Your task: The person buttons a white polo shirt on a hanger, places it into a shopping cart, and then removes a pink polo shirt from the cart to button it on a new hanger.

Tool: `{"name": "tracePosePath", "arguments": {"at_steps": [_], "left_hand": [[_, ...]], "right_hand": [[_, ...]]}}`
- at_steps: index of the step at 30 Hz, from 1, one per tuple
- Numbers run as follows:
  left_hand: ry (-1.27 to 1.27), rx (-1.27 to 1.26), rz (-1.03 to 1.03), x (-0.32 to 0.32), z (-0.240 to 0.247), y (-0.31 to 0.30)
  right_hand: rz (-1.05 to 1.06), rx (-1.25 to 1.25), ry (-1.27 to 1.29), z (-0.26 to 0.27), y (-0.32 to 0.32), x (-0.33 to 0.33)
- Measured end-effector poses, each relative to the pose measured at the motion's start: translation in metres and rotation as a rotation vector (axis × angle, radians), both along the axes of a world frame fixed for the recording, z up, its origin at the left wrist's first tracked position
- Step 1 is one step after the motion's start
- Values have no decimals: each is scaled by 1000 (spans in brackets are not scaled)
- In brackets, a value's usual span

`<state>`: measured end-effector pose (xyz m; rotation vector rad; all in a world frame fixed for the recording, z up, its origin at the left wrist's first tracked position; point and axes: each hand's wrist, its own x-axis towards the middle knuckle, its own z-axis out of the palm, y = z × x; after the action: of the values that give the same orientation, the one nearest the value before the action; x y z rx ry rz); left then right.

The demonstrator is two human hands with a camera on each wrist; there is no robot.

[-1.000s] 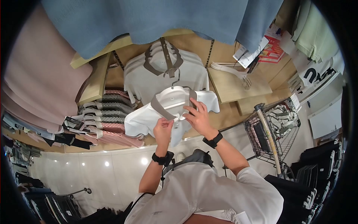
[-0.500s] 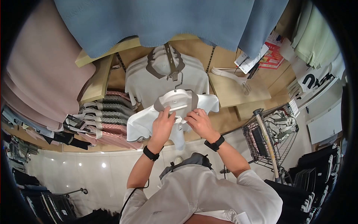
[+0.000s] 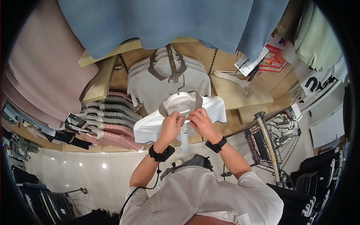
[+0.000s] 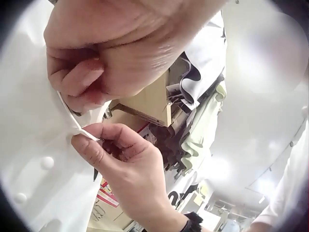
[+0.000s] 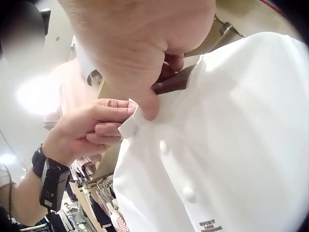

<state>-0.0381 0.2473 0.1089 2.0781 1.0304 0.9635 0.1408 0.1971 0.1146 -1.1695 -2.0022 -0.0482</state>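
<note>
A white polo shirt (image 3: pixel 144 127) with a taupe collar (image 3: pixel 198 101) hangs on a hanger whose metal hook (image 3: pixel 181 83) rises above its neck. At the neck opening, my left hand (image 3: pixel 170 127) pinches one edge of the front placket. My right hand (image 3: pixel 202 123) pinches the other edge close beside it, thumb against the white cloth. In the right wrist view, white buttons (image 5: pixel 189 194) run down the front below the fingers, with small dark lettering near them. The left wrist view shows a thin white edge (image 4: pixel 69 110) stretching between both hands' fingertips.
Behind hang several grey shirts (image 3: pixel 144 82) with taupe collars. Striped shirts (image 3: pixel 116 118) are at the left, and blue garments (image 3: pixel 168 22) hang overhead. A wooden shelf (image 3: pixel 240 90) holds white hangers (image 3: pixel 229 77). A wire shopping cart (image 3: pixel 275 137) with clothes stands at the right.
My left hand has moved up and right from the lower collar to the neck opening, closer to my right hand. The polo shirt has shifted slightly right.
</note>
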Motion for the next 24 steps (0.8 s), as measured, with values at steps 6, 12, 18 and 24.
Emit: {"name": "tracePosePath", "arguments": {"at_steps": [6, 12, 18, 24], "left_hand": [[-138, -311, -25, -2, 1, 4], [-196, -181, -71, 1, -3, 5], [-35, -182, -73, -2, 21, -2], [114, 102, -144, -6, 17, -2]], "right_hand": [[-9, -16, 63, 3, 3, 7], [36, -13, 58, 5, 5, 9], [22, -79, 97, 7, 2, 6], [45, -18, 31, 3, 6, 7]]}}
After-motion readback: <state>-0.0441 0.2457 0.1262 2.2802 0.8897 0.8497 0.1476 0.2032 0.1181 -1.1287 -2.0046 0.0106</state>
